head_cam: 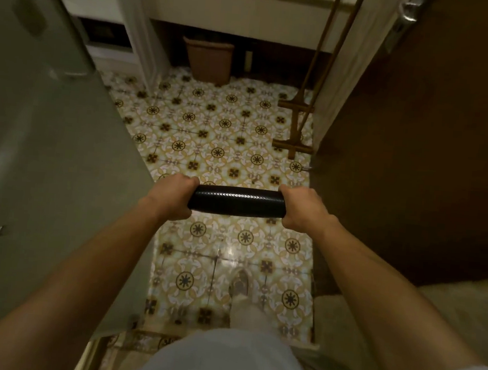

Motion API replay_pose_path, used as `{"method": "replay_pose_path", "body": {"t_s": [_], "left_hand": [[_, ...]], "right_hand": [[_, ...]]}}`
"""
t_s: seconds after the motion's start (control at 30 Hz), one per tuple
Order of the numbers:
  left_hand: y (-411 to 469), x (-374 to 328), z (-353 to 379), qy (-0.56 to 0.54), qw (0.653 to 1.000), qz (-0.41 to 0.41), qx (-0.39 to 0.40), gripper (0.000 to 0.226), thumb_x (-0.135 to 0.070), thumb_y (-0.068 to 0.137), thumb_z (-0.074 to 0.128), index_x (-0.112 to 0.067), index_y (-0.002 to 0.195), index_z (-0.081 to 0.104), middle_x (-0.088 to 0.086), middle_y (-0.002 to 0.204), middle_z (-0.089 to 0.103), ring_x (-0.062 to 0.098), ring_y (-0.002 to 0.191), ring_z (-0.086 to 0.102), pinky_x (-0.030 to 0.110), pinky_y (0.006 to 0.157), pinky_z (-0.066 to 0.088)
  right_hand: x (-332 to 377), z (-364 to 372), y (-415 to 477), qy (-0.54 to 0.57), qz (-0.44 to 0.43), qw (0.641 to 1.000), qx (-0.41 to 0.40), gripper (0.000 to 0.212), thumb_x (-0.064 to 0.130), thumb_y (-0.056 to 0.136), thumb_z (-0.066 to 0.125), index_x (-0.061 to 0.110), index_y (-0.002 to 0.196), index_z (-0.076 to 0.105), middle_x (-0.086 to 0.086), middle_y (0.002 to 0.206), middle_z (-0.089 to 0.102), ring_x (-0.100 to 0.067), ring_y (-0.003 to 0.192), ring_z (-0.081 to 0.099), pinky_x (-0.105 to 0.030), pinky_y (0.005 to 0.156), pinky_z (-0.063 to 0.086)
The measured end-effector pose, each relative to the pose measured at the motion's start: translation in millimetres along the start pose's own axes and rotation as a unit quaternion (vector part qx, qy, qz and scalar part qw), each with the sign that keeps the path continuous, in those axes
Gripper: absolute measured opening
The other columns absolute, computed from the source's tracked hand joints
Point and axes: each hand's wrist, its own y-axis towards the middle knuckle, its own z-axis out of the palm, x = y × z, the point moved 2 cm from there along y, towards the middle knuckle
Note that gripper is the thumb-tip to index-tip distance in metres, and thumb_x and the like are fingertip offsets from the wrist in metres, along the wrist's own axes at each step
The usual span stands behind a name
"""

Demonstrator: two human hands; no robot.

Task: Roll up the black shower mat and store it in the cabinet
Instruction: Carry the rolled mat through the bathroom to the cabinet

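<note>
The black shower mat (pixel 237 201) is rolled into a tight tube and held level at arm's length above the patterned tile floor. My left hand (pixel 171 197) grips its left end. My right hand (pixel 302 209) grips its right end. Both ends of the roll are hidden inside my fists. The space under the counter (pixel 277 61) at the far end is dark, and I cannot tell whether a cabinet is there.
A glass shower door (pixel 48 153) stands at my left. A dark wooden door (pixel 417 141) stands at my right. A brown waste bin (pixel 209 59) sits under the far counter. A wooden rack (pixel 296 124) leans at the far right. My foot (pixel 240 284) is on the tiles.
</note>
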Motion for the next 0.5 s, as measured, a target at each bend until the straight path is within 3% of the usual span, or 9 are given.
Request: {"method": "replay_pose_path", "body": {"t_s": [0.17,0.3,0.5], "left_hand": [[83.7,10.4,-23.9,-0.021,1.000,-0.018,0.010,0.044,-0.026,0.067,0.073,-0.021,0.108,0.058,0.005,0.094,0.066,0.024,0.082,0.064,0.039,0.071,0.058],[133.9,22.2,-37.6,-0.009,1.000,0.010,-0.021,0.085,-0.031,0.065,0.075,-0.031,0.141,0.036,0.001,0.104,0.065,0.026,0.090,0.065,0.032,0.068,0.053],[192.8,48.1,-62.1,-0.047,0.999,-0.010,-0.015,0.049,-0.026,0.066,0.076,-0.027,0.108,0.052,0.002,0.096,0.066,0.022,0.085,0.064,0.039,0.069,0.057]], "right_hand": [[-39.9,-27.8,86.1,0.009,-0.016,1.000,-0.001,0.051,0.022,0.068,0.078,0.021,0.114,0.055,-0.006,0.103,0.062,-0.026,0.092,0.062,-0.040,0.078,0.057],[-62.5,-56.3,144.3,-0.011,-0.030,0.999,-0.010,0.051,0.022,0.066,0.079,0.021,0.111,0.056,-0.006,0.102,0.064,-0.026,0.092,0.063,-0.041,0.078,0.058],[-72.8,-80.9,223.0,-0.024,-0.043,0.999,-0.003,0.050,0.022,0.066,0.080,0.022,0.110,0.056,-0.005,0.101,0.065,-0.025,0.091,0.063,-0.041,0.076,0.058]]}}
